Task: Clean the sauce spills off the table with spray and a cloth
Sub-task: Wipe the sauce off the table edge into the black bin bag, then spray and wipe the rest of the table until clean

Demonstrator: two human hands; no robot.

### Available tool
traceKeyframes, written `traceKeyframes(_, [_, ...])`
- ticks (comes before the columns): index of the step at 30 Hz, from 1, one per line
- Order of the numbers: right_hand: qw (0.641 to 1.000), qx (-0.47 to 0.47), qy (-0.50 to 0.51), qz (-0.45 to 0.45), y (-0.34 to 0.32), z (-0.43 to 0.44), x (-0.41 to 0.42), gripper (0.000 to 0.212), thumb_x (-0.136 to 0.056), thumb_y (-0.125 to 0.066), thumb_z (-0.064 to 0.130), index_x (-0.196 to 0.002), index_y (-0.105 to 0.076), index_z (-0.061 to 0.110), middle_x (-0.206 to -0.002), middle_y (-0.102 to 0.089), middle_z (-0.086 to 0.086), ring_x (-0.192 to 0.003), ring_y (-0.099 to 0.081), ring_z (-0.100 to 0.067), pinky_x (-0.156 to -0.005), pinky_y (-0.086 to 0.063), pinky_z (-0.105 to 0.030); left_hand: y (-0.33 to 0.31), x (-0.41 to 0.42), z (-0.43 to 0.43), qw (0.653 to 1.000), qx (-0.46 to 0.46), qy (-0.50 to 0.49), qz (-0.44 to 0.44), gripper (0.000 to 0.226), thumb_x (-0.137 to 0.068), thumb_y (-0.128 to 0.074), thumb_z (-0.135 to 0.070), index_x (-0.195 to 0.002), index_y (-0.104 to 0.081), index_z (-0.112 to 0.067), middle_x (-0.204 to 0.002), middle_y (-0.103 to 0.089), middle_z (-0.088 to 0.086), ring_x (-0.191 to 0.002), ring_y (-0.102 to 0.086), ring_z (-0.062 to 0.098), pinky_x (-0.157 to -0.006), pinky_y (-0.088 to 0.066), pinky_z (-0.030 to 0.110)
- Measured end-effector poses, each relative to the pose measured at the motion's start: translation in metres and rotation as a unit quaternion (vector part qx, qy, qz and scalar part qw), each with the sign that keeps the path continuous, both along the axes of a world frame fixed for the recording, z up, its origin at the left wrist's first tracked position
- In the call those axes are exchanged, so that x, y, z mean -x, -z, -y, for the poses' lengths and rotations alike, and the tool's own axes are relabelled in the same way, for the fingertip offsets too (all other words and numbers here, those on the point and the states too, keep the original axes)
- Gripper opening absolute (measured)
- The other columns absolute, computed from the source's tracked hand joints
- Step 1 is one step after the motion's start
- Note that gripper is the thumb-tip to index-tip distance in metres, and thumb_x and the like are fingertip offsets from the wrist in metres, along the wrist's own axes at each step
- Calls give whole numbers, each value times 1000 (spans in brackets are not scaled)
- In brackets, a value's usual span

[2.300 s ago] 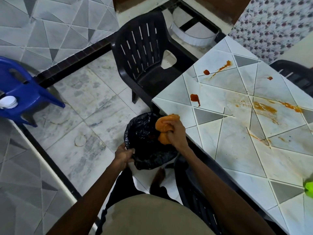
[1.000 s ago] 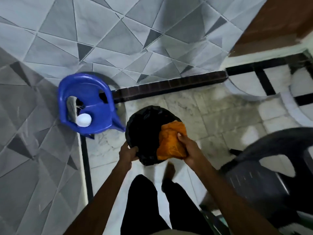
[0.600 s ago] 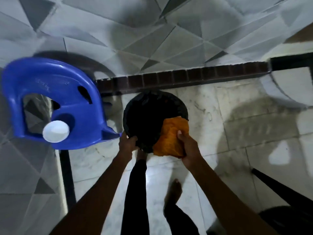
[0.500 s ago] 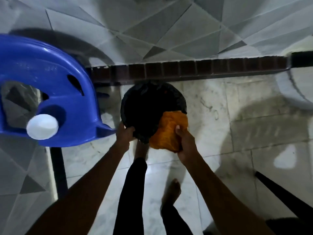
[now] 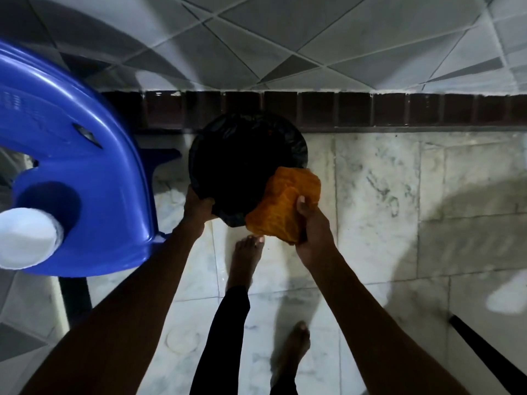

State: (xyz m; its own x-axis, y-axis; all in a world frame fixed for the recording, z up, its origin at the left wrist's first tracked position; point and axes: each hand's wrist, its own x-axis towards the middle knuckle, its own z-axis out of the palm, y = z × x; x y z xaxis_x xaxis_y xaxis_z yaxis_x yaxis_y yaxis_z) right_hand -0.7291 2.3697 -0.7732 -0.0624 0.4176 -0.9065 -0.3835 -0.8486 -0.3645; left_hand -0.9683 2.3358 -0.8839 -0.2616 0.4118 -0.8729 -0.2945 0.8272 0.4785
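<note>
At the centre of the frame a black bag-lined bin (image 5: 298, 146) stands on the pale marble floor (image 5: 385, 223), its far rim right up against the dark brown tile border (image 5: 353, 109) that runs across the upper half; to its left a blue plastic chair (image 5: 85, 166) fills the left side, with one leg close beside the bin and a white round object (image 5: 25, 238) at its lower left edge; to the right of the bin the floor lies open out to the frame's right edge, with only a black chair leg (image 5: 484, 354) slanting in at the lower right; two bare feet (image 5: 245, 258) stand just below the bin. The left hand (image 5: 198, 208) grips the bag's near-left rim; the right hand (image 5: 312, 232) clutches the orange cloth (image 5: 285, 206), thumb on top; the cloth is bunched and crumpled, a deep orange throughout, and overlaps the bin's lower-right rim, partly over the dark opening.
</note>
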Motion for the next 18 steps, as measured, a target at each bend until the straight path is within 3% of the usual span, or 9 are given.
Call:
traceKeyframes(2, [1000,0,1,1,1,-5,2,142,-30,-96,64,-151,-39,17,-145,-56,-11,-127,-57,-40,-107,-44,-62,15,5,2,1000,24,7,17,74,-74,-63,-4,-144,-42,-11,-128,-55,30,-112,-55,55,-56,-60,50])
traceKeyframes(4, [1000,1,-5,9,-1,-10,2,142,-29,-96,64,-150,-40,17,-144,-56,-11,-127,-57,-40,-106,-45,-61,24,7,2,998,64,8,-2,70,-79,-65,-5,-144,-40,-9,-131,-54,28,-111,-60,49,-61,-62,44])
traceKeyframes(7, [1000,-6,-2,1,-9,-15,4,131,-34,-96,61,-147,-43,19,-141,-60,-10,-126,-59,-38,-102,-50,-58,11,8,-6,997,79,-18,-15,85,-74,-70,-9,-148,-28,-14,-137,-44,35,-116,-52,58,-66,-62,46])
traceKeyframes(10, [1000,0,6,9,-23,-16,3,115,-52,-91,58,-148,-43,17,-143,-58,-11,-127,-57,-38,-104,-47,-60,-23,-4,-13,987,140,-32,-76,88,-89,-68,-12,-155,-10,-19,-145,-39,26,-123,-51,43,-89,-50,46])
traceKeyframes(13, [1000,-3,8,13,-45,-18,4,109,-59,-88,56,-150,-42,17,-142,-59,-11,-127,-57,-39,-106,-44,-63,-54,-18,-12,968,192,12,-164,97,-80,-72,-34,-155,-11,-17,-153,-23,23,-135,-39,45,-112,-29,57])
traceKeyframes(15, [1000,-6,18,11,-68,-21,-1,86,-77,-77,45,-149,-42,14,-140,-60,-13,-126,-58,-38,-106,-45,-62,-78,-25,-13,966,183,27,-181,82,-82,-70,-29,-149,-24,-15,-150,-25,21,-130,-43,45,-112,-28,61])
traceKeyframes(18, [1000,-19,23,-8,-109,-22,-9,66,-88,-67,34,-146,-46,10,-137,-63,-15,-123,-61,-38,-101,-51,-57,-140,-43,-24,994,75,33,-68,20,-93,-61,-14,-113,-57,-11,-115,-56,13,-107,-58,30,-94,-48,39])
